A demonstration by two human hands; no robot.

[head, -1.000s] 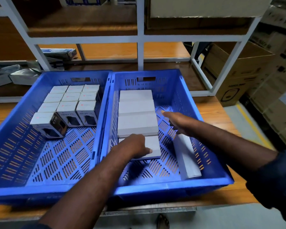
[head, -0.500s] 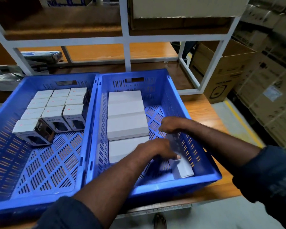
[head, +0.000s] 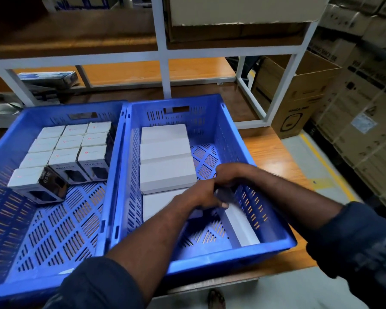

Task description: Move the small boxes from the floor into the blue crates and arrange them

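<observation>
Small boxes [head: 74, 150] with white tops and dark printed fronts stand packed in rows toward the upper end of the left blue crate [head: 54, 230], and one more printed box [head: 38, 184] marked 65W sits at the lower left of that cluster, turned a little out of line. Just beside it on the wooden tabletop [head: 272, 157], rims touching, is the right blue crate [head: 232, 256]. Four plain white boxes [head: 165, 159] lie flat in it in a column along its left wall, each touching the next, and the lowest is partly hidden under a forearm. A narrow white box [head: 241, 226] stands on its long edge against the crate's right wall, running from the middle of the frame down toward the crate's near rim. Both hands meet at its upper end. The left grip [head: 201, 195] is clenched round that end with the thumb lying on the box's white face, and the right grip [head: 230, 175] curls down over the same end from above, knuckles up; motion blur hides exactly where the fingers touch. Dark blue sleeves [head: 103, 286] cover both arms in the lower part of the frame. Behind the crates rises a white shelf frame [head: 163, 63] with wooden boards, a dark flat package [head: 49, 78] lying on a board at upper left. Brown cardboard cartons [head: 299, 97] are stacked at the right edge of the frame.
</observation>
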